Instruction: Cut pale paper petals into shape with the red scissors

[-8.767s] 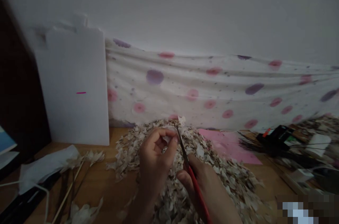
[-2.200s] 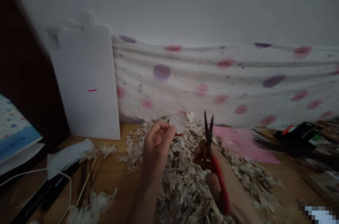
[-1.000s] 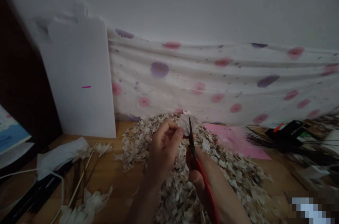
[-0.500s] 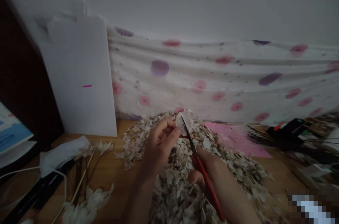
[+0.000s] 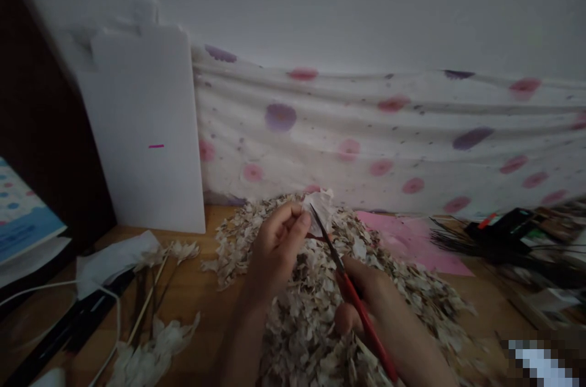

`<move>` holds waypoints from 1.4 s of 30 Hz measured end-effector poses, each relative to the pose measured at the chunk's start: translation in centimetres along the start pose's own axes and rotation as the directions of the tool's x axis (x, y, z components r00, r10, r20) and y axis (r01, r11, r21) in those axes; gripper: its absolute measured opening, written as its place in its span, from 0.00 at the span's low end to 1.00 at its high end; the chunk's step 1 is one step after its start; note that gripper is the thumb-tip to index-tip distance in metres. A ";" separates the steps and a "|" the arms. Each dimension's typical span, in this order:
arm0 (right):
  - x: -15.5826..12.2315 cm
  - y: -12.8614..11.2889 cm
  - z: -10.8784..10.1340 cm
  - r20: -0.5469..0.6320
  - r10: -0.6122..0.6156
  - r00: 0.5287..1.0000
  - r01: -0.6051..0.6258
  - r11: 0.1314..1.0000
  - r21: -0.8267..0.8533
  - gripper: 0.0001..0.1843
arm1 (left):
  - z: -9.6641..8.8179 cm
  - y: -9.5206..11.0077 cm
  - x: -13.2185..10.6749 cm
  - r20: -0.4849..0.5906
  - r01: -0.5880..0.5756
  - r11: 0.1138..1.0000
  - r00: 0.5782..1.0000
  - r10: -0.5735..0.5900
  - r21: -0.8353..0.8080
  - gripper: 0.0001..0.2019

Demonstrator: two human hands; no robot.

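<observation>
My left hand [image 5: 277, 249] pinches a small pale husk piece [image 5: 321, 209] between thumb and fingers, above a big heap of pale trimmings [image 5: 320, 307]. My right hand [image 5: 375, 301] grips red-handled scissors [image 5: 352, 298]. Their dark blades point up and left and meet the husk piece just right of my left fingertips. Both hands hover over the middle of the heap on the wooden table [image 5: 192, 307].
A white board [image 5: 146, 130] leans on the wall at the left, beside a spotted cloth [image 5: 389, 137]. Pink paper [image 5: 412, 243] lies right of the heap. Sticks with husk flowers [image 5: 151, 295] and a white cable [image 5: 55, 295] lie left; dark clutter [image 5: 513, 240] right.
The scissors, held open and apart from the piece 2.2 s ago, have come in to it, and the blades now lean further left against it. My left hand keeps its pinch.
</observation>
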State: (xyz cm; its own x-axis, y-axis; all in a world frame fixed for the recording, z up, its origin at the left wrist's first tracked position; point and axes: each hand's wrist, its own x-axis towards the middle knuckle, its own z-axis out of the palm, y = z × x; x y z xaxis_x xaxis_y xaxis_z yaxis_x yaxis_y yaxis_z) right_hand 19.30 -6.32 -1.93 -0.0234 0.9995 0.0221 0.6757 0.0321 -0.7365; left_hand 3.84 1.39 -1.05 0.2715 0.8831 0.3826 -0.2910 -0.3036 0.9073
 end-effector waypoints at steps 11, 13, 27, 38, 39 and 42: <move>-0.3 -0.9 -0.3 0.060 0.077 0.995 -0.074 0.996 -0.055 0.20 | -1.4 0.3 -0.1 0.088 -0.023 0.995 0.996 0.015 0.092 0.13; -0.4 -0.8 -0.2 0.051 0.083 0.995 -0.079 0.994 -0.076 0.21 | -1.8 0.3 0.0 0.114 -0.052 0.994 0.993 0.041 0.094 0.13; 0.1 -0.4 -0.2 0.011 0.002 1.000 -0.002 0.999 -0.033 0.19 | -2.8 0.3 0.1 0.183 -0.094 0.990 0.980 0.073 0.104 0.13; -0.4 -0.6 -0.6 -0.004 0.019 1.000 -0.019 0.999 -0.034 0.25 | -3.1 0.1 0.1 0.220 -0.062 0.997 0.974 0.052 0.040 0.12; -0.4 -0.6 -0.5 -0.009 0.016 1.000 -0.016 0.999 -0.028 0.26 | -3.1 0.1 0.1 0.221 -0.062 0.997 0.974 0.052 0.038 0.13; -0.4 -0.4 -0.4 0.001 0.033 0.999 -0.033 0.999 -0.021 0.28 | -3.2 0.1 0.1 0.211 -0.077 0.995 0.976 0.061 0.070 0.14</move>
State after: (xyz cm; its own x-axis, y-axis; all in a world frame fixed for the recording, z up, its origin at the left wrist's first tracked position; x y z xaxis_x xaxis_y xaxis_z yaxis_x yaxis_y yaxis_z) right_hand 19.37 -6.77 -1.37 -0.0014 1.0000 -0.0027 0.6914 -0.0010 -0.7224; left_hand 0.93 2.58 -1.46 0.4410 0.7675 0.4653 -0.2462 -0.3951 0.8850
